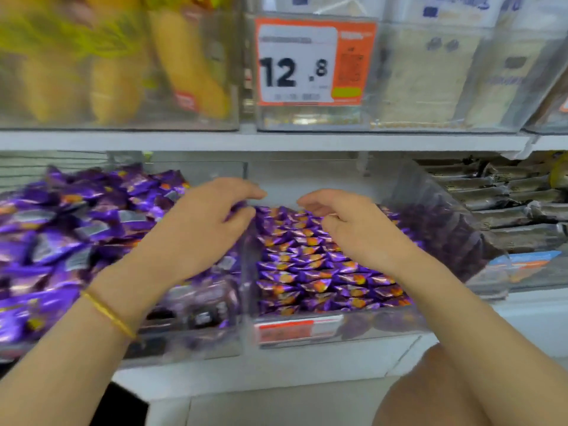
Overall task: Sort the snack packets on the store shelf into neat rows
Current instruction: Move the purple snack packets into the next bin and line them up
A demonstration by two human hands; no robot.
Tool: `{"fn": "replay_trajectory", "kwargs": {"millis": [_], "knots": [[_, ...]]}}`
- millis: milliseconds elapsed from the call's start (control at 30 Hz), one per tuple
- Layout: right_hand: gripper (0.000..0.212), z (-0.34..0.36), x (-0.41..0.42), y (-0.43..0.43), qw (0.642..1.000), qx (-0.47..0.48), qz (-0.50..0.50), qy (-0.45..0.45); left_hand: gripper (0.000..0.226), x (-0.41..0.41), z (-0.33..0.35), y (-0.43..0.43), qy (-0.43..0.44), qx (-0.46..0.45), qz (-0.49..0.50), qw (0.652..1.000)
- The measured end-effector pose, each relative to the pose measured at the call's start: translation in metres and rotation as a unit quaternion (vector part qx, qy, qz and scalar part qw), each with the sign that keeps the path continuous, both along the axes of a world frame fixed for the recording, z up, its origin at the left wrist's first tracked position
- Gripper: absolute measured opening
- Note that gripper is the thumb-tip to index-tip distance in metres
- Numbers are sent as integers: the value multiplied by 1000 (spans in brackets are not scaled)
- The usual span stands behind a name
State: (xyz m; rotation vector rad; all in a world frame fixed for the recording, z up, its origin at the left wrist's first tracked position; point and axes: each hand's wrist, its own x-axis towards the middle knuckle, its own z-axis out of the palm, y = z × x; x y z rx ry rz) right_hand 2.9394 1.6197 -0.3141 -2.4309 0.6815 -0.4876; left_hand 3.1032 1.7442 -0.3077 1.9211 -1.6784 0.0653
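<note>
1. Here, clear plastic centre bin (353,329) packed with purple foil snack packets (307,272) bearing orange prints, lined up in neat rows front to back.
2. Left of the centre bin, against its side wall: loose heap of purple packets (76,235) of the same kind, jumbled at all angles.
3. Left hand (203,229) over the centre bin's left wall, towards the back; fingers curled, thumb and fingertips pinching a single purple packet (237,207); motion blur here.
4. Thin yellow bracelet (107,313) on the left wrist, front-left of the centre bin.
5. Right hand (356,229) above the centre bin's back rows; fingers loosely curled, thumb apart, holding nothing; touching the packets or just over them, cannot tell.
6. Right of the centre bin: dark grey wrapped bars (507,207), stacked flat.
7. On the centre bin's front wall: red-and-white label (295,329), text unreadable.
8. Above the centre bin: white shelf board (276,141), then orange-and-white price tag (313,61) reading 12.8.
9. Up-left of the centre bin: blurred yellow packs (184,63) behind clear plastic.
</note>
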Motion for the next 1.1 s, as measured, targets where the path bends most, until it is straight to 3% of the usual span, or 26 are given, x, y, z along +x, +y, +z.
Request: {"fn": "replay_trajectory", "kwargs": {"millis": [167, 300, 467, 567, 700, 800, 867, 967, 1100], "knots": [[49, 3, 63, 62, 994, 29, 98, -41, 26, 59, -10, 78, 14, -71, 136, 988], [46, -5, 114, 72, 994, 24, 92, -45, 28, 99, -22, 102, -13, -84, 194, 977], [36, -24, 179, 60, 996, -42, 60, 59, 33, 120, -34, 87, -55, -41, 179, 981], [35, -33, 208, 57, 991, -89, 11, 95, 40, 125, -39, 70, -113, 30, 167, 979], [27, -28, 210, 60, 992, -97, 12, 78, 45, 131, -50, 62, -172, 99, 202, 959], [17, -19, 191, 58, 998, -56, 3, -11, 41, 131, -50, 60, -172, 109, 202, 958], [19, -16, 177, 56, 998, 20, 10, -54, 41, 128, -47, 59, -150, 103, 192, 964], [28, -15, 156, 58, 982, 151, 56, -95, 37, 120, -39, 60, -44, 27, 181, 982], [31, -12, 135, 60, 979, 142, 90, -112, 14, 105, -30, 62, 132, -63, 154, 977]]}}
